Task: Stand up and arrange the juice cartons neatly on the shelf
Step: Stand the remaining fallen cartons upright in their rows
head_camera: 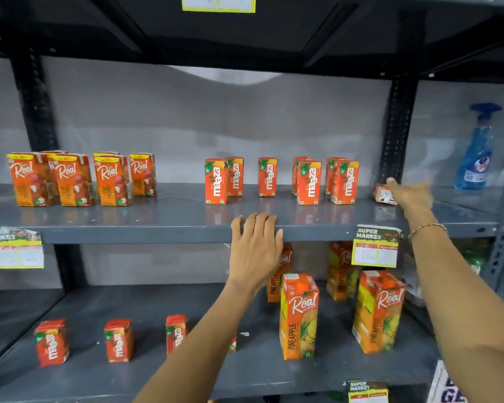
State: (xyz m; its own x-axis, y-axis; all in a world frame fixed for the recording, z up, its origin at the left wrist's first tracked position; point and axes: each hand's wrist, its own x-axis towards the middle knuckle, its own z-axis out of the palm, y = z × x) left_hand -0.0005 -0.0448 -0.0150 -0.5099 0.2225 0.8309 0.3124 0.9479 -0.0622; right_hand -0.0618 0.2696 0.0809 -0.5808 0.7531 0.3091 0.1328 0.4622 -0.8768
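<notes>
Most of the upper shelf (163, 225) looks sorted already: the Real cartons (70, 178) are standing at the left and the Maaza cartons (280, 180) are upright in a loose row toward the right. What's left up there seems to be the one tipped carton (384, 194) lying on its side at the far right end, just beside the upright post. The right hand (409, 194) is stretched out over it, fingers loosely spread and blurred, so whether it's actually touched or gripped can't be told; nothing looks clamped yet. The left hand (255, 245) is laid flat and open on the shelf's front edge, holding nothing, probably just for balance. So the step in hand is judged to be the pickup of that fallen carton. Next, it'd need to be pinched across its narrow sides, rotated upright, and set down near the rightmost Maaza pair without those being knocked over.
</notes>
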